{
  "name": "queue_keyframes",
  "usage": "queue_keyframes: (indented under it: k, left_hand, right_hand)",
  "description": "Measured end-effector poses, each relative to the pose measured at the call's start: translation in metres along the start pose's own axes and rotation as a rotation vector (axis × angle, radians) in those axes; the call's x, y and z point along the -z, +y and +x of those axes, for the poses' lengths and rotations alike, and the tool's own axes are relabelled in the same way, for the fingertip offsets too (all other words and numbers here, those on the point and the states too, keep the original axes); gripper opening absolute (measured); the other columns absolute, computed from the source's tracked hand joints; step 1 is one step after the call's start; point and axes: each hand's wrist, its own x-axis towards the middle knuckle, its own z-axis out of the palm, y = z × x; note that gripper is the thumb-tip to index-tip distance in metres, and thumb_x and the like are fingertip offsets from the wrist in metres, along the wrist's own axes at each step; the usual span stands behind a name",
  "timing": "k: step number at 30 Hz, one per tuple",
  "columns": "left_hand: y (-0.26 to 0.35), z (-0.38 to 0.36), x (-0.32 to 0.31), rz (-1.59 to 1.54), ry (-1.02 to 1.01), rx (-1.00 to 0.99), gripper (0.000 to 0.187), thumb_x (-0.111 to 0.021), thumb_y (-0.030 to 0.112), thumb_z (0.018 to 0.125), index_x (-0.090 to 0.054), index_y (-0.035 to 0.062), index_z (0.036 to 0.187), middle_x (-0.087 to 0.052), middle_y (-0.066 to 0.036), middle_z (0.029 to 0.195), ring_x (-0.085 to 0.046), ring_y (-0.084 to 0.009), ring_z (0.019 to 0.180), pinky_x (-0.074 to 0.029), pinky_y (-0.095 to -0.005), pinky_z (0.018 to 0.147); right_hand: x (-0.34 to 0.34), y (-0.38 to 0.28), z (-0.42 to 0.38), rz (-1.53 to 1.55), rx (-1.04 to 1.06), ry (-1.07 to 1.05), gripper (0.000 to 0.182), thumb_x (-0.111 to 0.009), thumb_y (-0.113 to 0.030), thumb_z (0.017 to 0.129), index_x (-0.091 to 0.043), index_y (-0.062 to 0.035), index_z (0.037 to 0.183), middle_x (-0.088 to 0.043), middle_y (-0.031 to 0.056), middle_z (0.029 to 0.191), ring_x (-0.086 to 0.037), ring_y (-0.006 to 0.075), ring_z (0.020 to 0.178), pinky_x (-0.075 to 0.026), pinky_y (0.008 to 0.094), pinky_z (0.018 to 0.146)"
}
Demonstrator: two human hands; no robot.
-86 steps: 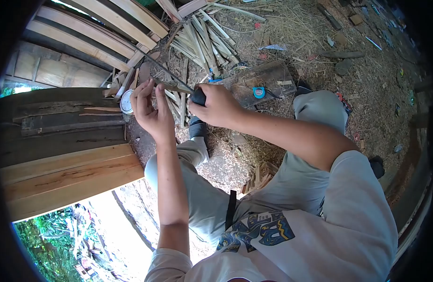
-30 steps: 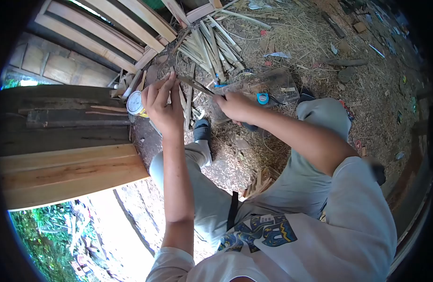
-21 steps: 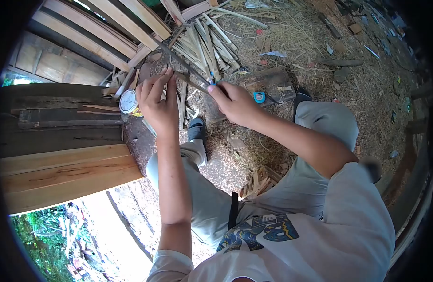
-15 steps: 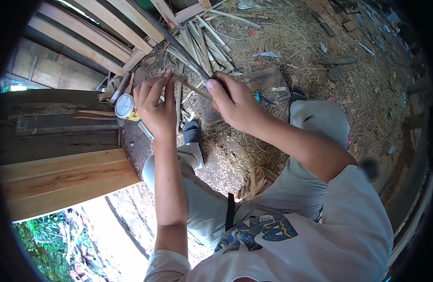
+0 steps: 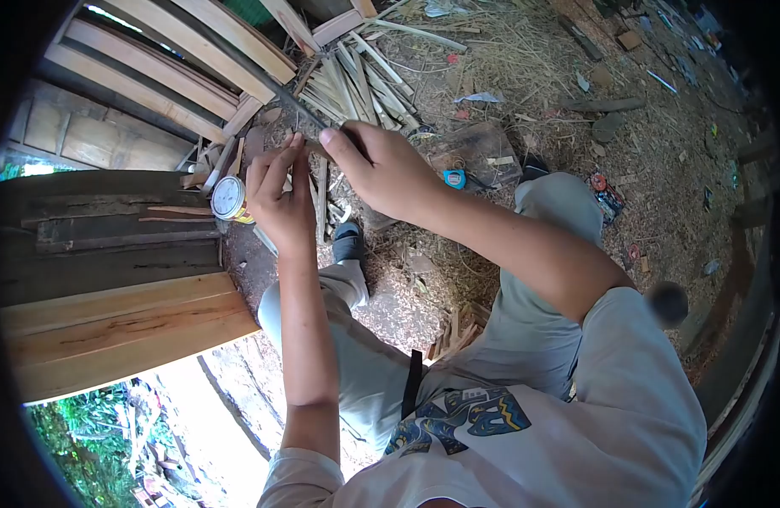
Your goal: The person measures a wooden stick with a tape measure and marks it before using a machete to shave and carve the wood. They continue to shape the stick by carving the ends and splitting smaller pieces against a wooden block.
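Note:
My right hand [image 5: 377, 169] is wrapped round the near end of a long dark rod [image 5: 229, 51], its thumb laid along it. The rod runs from there up and left across the pale slats. Close by on the left, my left hand [image 5: 280, 190] pinches a thin wooden strip [image 5: 316, 147] between thumb and fingertips. The strip's other end meets my right hand, and most of it is hidden. The two hands are a short gap apart, above the littered floor.
A lidded bucket [image 5: 229, 198] stands left of my left hand. Wood offcuts [image 5: 356, 80] lie beyond the hands. A blue tape measure [image 5: 454, 179] rests on a dark board [image 5: 479, 152]. Planks [image 5: 123, 322] project from the left. Pale slats [image 5: 153, 76] lean upper left.
My right hand has moved left with the rod, closer to my left hand. Less of the strip shows between them. The blue tape measure is now uncovered.

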Motion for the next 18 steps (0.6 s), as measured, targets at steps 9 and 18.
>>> queue_keyframes:
  k: [9,18]
  left_hand:
    - [0.001,-0.003,0.009,-0.035,-0.047,-0.045,0.022,-0.083,-0.004,0.08,-0.081,0.0059,0.1,-0.073,-0.007,0.091,-0.07,-0.0227,0.089,-0.053,-0.0339,0.081]
    - [0.004,-0.005,0.014,0.039,-0.014,-0.049,0.02,-0.082,0.0,0.081,-0.082,0.0077,0.1,-0.075,-0.006,0.094,-0.067,-0.0224,0.084,-0.051,-0.0338,0.077]
  right_hand:
    - [0.005,0.019,0.005,0.02,-0.415,-0.289,0.058,-0.044,-0.053,0.109,-0.054,-0.004,0.079,-0.049,0.0033,0.057,-0.057,0.0174,0.044,-0.045,0.0328,0.043]
    - [0.01,0.0,-0.011,0.11,0.086,0.067,0.052,-0.044,-0.051,0.111,-0.057,-0.0069,0.086,-0.051,0.0,0.06,-0.047,0.0096,0.043,-0.039,0.0259,0.044]
